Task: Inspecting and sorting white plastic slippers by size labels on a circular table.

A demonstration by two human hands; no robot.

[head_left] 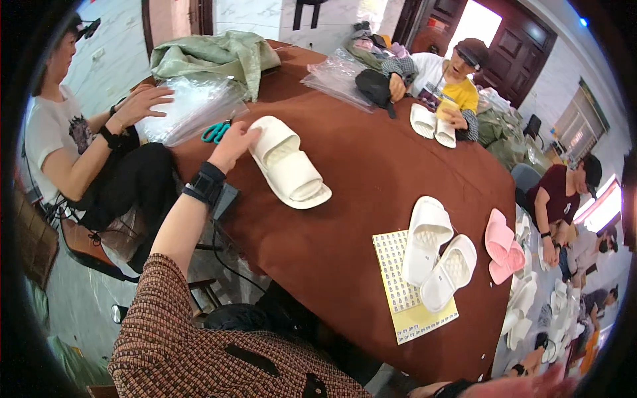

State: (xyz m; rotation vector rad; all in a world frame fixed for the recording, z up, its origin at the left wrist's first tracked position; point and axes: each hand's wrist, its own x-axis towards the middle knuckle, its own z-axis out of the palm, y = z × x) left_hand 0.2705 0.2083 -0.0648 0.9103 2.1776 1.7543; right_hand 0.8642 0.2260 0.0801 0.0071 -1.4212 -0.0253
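My left hand (233, 143) reaches forward over the table, its fingers closed at the upper left edge of a pair of cream-white slide slippers (306, 174). The two slippers are nested, one overlapping the other. Just beyond that hand lie teal-handled scissors (215, 132). My right hand (527, 385) is low at the right rim of the picture, smeared by motion and partly cut off, so its fingers cannot be made out. Nearest to it on the table, another white slipper pair (424, 249) rests partly on a yellow-edged sheet of small stickers (391, 272).
Pink slippers (502, 247) sit at the right table edge. Clear plastic bags (192, 109) and a green woven sack (212, 56) are at the far left. A co-worker at left handles the bags; another across the table holds white slippers (432, 125). More people and slippers are at right.
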